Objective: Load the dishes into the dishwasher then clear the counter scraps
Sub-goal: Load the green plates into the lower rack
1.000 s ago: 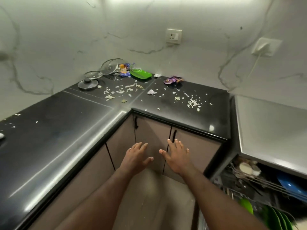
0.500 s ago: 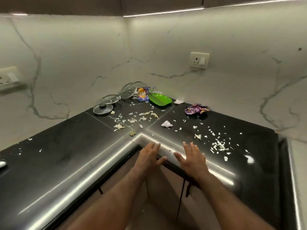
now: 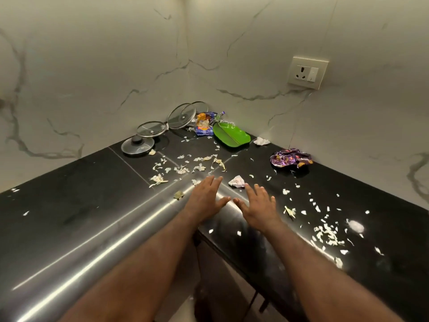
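Open room on the black surface point(image 3: 69, 205) at left. Three glass lids point(image 3: 152, 129) by the back corner. My left grip point(image 3: 205, 201) and right grip point(image 3: 257, 210), spread and empty, over the inner edge; one green plate point(image 3: 232, 135) beyond; scraps point(image 3: 327, 233) scattered right.

We are seeing rear lid point(image 3: 201, 106) hiding partly behind front lid point(image 3: 181, 116); we are not reading purple wrapper point(image 3: 290, 158) print; counter point(image 3: 69, 217) running past edges.

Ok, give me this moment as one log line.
stage: scraps on counter | left hand: open, empty | right hand: open, empty, near crumpled paper | green plate: on counter | lids: by wall
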